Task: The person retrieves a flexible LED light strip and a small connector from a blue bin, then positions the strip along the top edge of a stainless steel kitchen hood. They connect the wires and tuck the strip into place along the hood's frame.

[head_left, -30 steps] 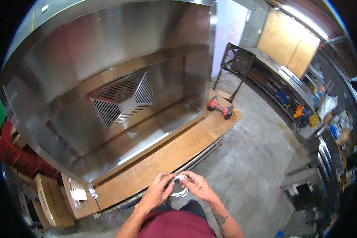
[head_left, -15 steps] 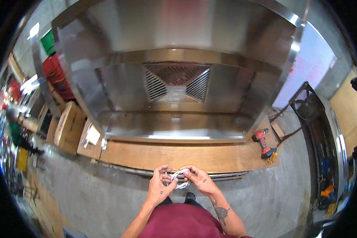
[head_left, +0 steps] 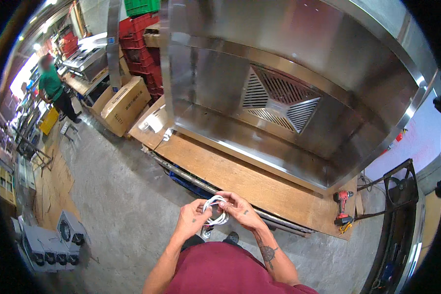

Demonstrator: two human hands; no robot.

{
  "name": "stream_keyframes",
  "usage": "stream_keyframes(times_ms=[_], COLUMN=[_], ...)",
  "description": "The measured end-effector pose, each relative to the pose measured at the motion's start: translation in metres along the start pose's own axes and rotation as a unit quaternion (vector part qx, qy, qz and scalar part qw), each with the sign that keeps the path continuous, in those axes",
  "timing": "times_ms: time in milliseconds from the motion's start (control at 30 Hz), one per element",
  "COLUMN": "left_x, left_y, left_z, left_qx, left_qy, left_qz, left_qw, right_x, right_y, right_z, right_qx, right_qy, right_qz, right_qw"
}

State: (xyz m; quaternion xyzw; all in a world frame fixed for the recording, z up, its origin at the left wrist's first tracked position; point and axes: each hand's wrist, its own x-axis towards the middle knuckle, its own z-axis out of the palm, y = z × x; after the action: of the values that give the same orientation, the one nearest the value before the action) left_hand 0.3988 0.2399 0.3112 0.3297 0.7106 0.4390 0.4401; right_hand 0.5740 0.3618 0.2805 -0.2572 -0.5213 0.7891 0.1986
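In the head view, a large stainless steel hood (head_left: 299, 73) lies on a low wooden platform (head_left: 240, 179) in front of the person, with its open side toward the camera. Inside it there is a square vent grille (head_left: 279, 100) with slats. At the right end of the platform, near its front edge, lies a red cordless drill (head_left: 342, 206). At the left corner of the platform some white paper pieces (head_left: 154, 122) lie, and just beside this corner a cardboard box (head_left: 125, 105) stands on the concrete floor (head_left: 117, 196). Behind the box, red crates (head_left: 142, 34) are stacked. Far to the left another person in a green shirt (head_left: 51, 85) stands at a work bench. At the lower left, on the floor, some grey fan units (head_left: 54, 240) are grouped. At the right, a black metal frame (head_left: 397, 196) stands beside the hood.

The coiled white cable (head_left: 214, 210) is in the air in front of the person's body, above the floor and just before the front edge of the platform. It lies between both hands. The left hand (head_left: 191, 220) grasps the coil from the left side, fingers closed on it. The right hand (head_left: 242, 210) grips it from the right, with the fingers bent over the top of the loops.
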Motion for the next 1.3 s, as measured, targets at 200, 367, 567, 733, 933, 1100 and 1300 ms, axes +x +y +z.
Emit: stream_keyframes(times_ms=[200,367,567,733,933,1100,1300], left_x=[-0.013,-0.037,-0.063,-0.103,-0.119,-0.133,-0.133], left_y=[-0.037,-0.078,-0.118,-0.109,-0.113,-0.107,-0.108], left_z=[-0.098,-0.171,-0.248,-0.288,-0.305,-0.303,-0.292], left_qx=[-0.238,-0.367,-0.459,-0.363,-0.268,-0.347,-0.475], left_qy=[-0.090,-0.029,0.007,0.070,0.223,0.281,0.273], left_qz=[-0.064,-0.054,0.060,0.091,0.065,0.104,0.098], left_qw=[0.965,0.928,0.886,0.925,0.935,0.889,0.831], right_x=[0.027,0.057,0.099,0.122,0.137,0.126,0.137], right_y=[0.010,0.033,0.064,0.073,0.072,0.055,0.057], right_z=[0.077,0.169,0.237,0.283,0.325,0.354,0.359], right_qx=[-0.260,-0.298,-0.017,-0.064,-0.345,-0.427,-0.333], right_qy=[0.053,0.157,0.186,0.104,0.009,-0.063,-0.154], right_qz=[-0.034,-0.132,-0.003,0.000,-0.177,-0.365,-0.159], right_qw=[0.963,0.932,0.982,0.993,0.922,0.825,0.917])
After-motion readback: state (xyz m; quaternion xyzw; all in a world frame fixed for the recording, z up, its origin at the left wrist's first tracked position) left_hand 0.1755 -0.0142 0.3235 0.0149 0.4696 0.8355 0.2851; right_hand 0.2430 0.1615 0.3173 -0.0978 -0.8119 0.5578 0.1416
